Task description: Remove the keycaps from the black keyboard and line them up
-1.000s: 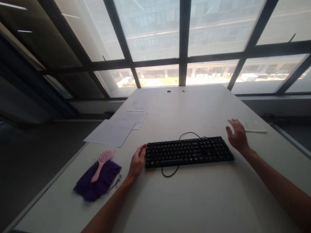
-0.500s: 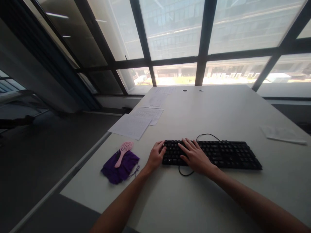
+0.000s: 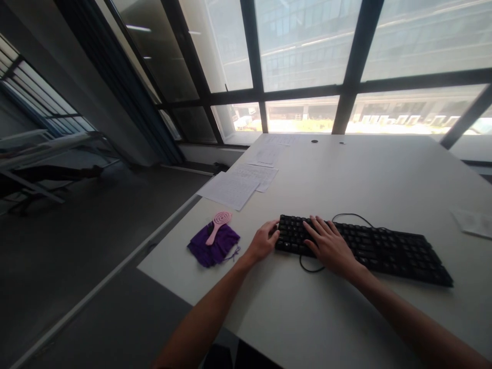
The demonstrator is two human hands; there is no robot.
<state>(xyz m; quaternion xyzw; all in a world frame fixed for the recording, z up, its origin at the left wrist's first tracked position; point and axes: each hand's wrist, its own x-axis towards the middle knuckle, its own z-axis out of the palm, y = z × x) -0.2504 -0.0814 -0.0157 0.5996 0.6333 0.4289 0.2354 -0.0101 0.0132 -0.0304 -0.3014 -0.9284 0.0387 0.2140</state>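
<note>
In the head view, the left hand (image 3: 263,241) sits at the left end of the black full-size computer keyboard (image 3: 400,251), fingers and thumb bent against it; whether they truly pinch the edge, I cannot tell. The right hand (image 3: 329,243) lies palm down on the keys, fingers a little spread, gripping nothing. The keyboard reaches from the left fingertips, under the right hand, to well beyond it on the right, flat on the white desk (image 3: 307,318).

Its black cable (image 3: 351,214) arcs out just beyond the right fingers. Left of the left hand, a pink vented hairbrush (image 3: 221,220) rests on a purple drawstring pouch (image 3: 207,253); past them lie paper sheets (image 3: 230,189).

To handle this well, I judge, the left hand should brace the end lightly, while the right presses softly and evenly, avoiding the cable.
</note>
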